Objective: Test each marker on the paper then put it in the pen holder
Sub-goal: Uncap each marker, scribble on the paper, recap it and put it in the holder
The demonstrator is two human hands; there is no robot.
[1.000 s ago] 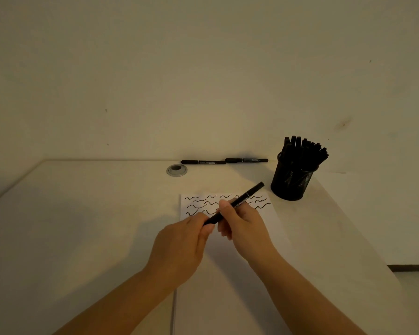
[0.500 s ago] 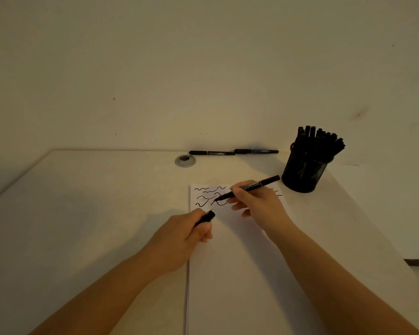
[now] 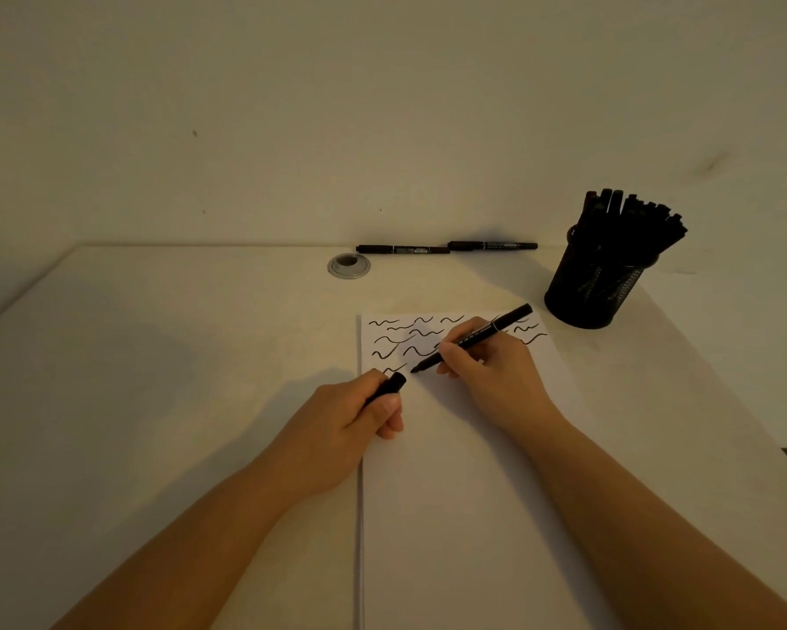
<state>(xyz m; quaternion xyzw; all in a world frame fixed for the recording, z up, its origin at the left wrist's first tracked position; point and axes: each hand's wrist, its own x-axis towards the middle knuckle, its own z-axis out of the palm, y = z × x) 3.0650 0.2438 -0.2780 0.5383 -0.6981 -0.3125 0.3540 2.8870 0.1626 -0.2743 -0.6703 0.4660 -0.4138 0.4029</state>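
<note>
My right hand (image 3: 496,375) grips the uncapped marker (image 3: 473,338), tip apparently on the paper (image 3: 464,493); my left hand (image 3: 350,425) holds its cap (image 3: 389,387). Two spare markers (image 3: 446,247) lie behind, beside the full pen holder (image 3: 596,288).

The paper (image 3: 464,470) lies on the table (image 3: 155,379), pen holder (image 3: 596,284) behind its right corner, two markers (image 3: 446,247) behind.

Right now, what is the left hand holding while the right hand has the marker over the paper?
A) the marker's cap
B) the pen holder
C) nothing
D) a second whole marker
A: the left hand grips a short black cap beside the paper's edge, while the right hand holds the uncapped marker with its tip down by the squiggles.
</note>
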